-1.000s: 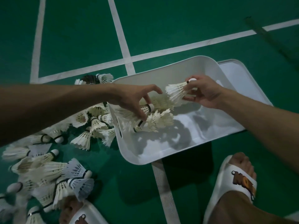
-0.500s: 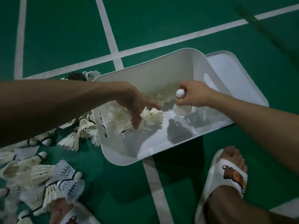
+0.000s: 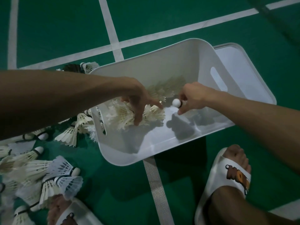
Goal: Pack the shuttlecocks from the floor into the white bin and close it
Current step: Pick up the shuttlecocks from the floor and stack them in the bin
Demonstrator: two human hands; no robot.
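Shuttlecocks were being packed on a green court floor crossed by white lines, seen from above in dim light. A white bin sat in the middle of the frame, open, with its lid lying flat against its right side. The left hand, reaching in from the left, had its fingers spread and pressing on a cluster of shuttlecocks at the bin's left end, with nothing clasped. The right hand had a pinching grip on one shuttlecock just behind its round white cork, low inside the bin; the feathers were hidden behind the fingers. Many loose shuttlecocks lay heaped at the lower left, outside the bin and close to a foot in a white sandal. Each had a white cork, a dark band and a pale skirt, several frayed, a few bluish and translucent. The pressing hand could probably crush or bend those brittle feathers, a careless step could flatten the floor heap, and cones dropped at random might pile unevenly and keep the lid from seating later.
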